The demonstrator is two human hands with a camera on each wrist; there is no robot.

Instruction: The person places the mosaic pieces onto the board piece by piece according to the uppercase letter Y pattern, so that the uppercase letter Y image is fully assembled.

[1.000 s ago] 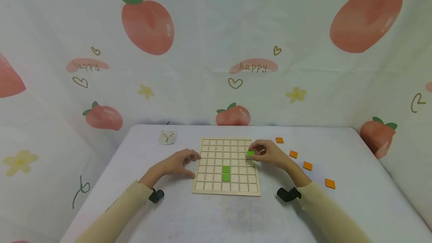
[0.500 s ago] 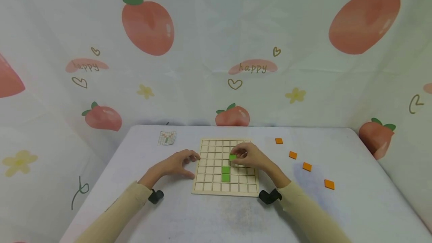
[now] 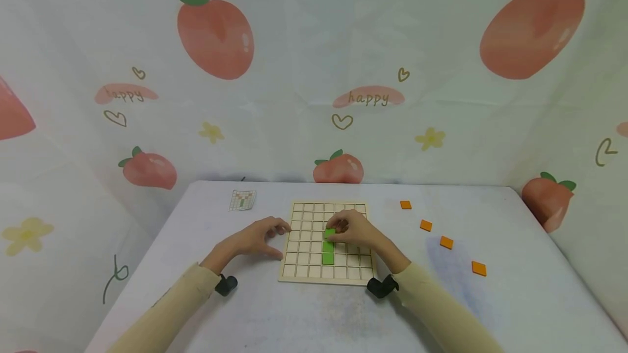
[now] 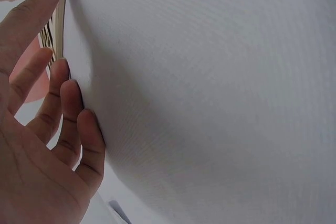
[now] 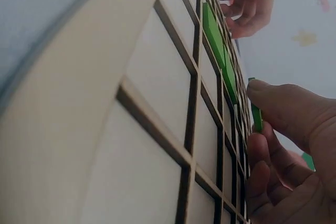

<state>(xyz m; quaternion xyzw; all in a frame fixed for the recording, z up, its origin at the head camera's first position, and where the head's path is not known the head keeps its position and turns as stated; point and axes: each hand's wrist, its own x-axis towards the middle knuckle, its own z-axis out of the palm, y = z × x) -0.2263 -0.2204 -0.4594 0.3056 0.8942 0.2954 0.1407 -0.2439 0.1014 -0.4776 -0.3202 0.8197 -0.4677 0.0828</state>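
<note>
The green, flat, square tile (image 3: 330, 231) has a smooth, plain face and a thin edge; the right-wrist view shows it nearly edge-on as a slim green slab. It is over the middle column of the pale wooden square grid board (image 3: 324, 282), just beyond two matching green tiles that lie in neighbouring cells of that column, the nearer set tile (image 3: 328, 259) and the farther set tile (image 3: 328, 247). Dark-edged grooves and raised strips divide the board into rows of square cells.

The right hand (image 3: 357, 229) pinches the green tile narrowly between thumb and fingers, the other fingers bent beneath the palm. In the right-wrist view the tile looks raised off the grid, though at this slant I can't be sure no corner touches.

The left hand (image 3: 255, 237) is at the board's left edge, thumb and fingers spread wide apart, with fingertips against or very near the rim.

Four orange square tiles (image 3: 446, 242) lie in a slanting line on the white table (image 3: 314, 320), to the right of the board.
</note>
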